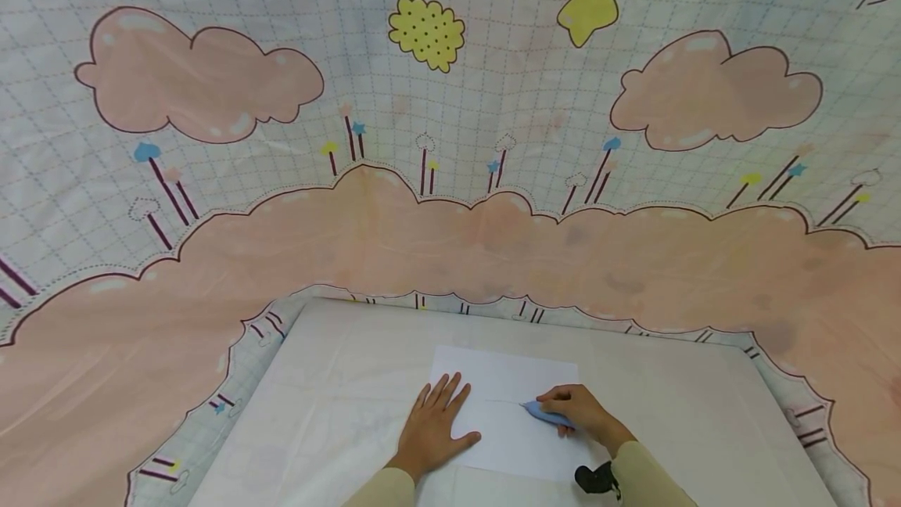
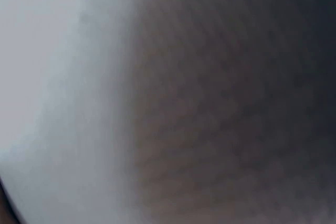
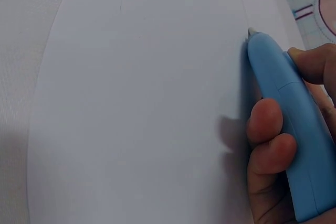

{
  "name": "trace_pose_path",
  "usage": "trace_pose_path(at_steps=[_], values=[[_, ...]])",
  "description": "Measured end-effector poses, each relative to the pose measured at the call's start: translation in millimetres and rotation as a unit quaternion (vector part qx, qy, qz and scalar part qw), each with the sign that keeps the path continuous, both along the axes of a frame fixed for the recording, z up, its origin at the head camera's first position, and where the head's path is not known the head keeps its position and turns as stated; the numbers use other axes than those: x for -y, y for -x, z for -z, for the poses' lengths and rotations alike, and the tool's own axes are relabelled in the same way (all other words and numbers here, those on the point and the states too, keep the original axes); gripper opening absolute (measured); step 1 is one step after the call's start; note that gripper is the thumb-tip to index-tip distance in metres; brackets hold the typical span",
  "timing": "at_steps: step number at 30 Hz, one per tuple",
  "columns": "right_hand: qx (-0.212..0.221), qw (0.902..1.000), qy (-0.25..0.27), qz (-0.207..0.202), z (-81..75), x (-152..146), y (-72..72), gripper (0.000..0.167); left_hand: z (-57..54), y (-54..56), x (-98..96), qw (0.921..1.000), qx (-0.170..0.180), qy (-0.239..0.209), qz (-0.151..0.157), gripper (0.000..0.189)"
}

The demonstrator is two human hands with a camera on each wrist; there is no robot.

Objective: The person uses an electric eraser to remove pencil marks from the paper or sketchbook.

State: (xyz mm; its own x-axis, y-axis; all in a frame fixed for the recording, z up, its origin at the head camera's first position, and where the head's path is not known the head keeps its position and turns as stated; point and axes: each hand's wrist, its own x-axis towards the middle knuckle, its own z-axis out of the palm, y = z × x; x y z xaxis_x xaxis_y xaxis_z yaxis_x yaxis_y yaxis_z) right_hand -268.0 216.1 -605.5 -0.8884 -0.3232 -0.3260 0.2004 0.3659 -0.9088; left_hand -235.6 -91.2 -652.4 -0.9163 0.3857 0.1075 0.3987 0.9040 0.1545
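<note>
A sheet of white paper [image 1: 510, 448] lies on the white-covered table, with a thin faint line [image 1: 501, 401] across its middle. My left hand [image 1: 431, 430] rests flat on the paper's left side, fingers spread. In my right hand [image 1: 587, 413] I hold a chunky light-blue 3D pen [image 1: 547, 415]; its tip meets the right end of the line. The right wrist view shows the pen [image 3: 294, 114] tilted, its small metal nozzle [image 3: 251, 31] at the paper, with fingers wrapped about the body. The left wrist view is a close blur of pale and dark areas.
Around the paper spreads the white table cover [image 1: 338, 382]. A black object [image 1: 594, 479] sits by my right cuff; its kind is unclear. Behind and beside the table hangs a cloth backdrop [image 1: 450, 249] printed with clouds and stars.
</note>
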Motion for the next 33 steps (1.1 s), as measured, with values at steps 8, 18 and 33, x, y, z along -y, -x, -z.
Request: trace_pose_path(at_steps=[8,18,33], values=[[-0.001,1.0000,0.002,-0.001,1.0,1.8,1.5,0.029,-1.8,-0.2,0.6,1.0000,0.001,0.001,0.002,0.086],[-0.002,1.0000,0.003,-0.006,3.3,5.2,3.1,0.029,3.7,1.3,0.7,0.9999,-0.009,0.005,0.004,0.087],[-0.001,1.0000,-0.003,-0.002,8.0,6.5,5.6,0.028,2.1,0.8,1.5,0.9999,-0.009,0.001,0.007,0.087]])
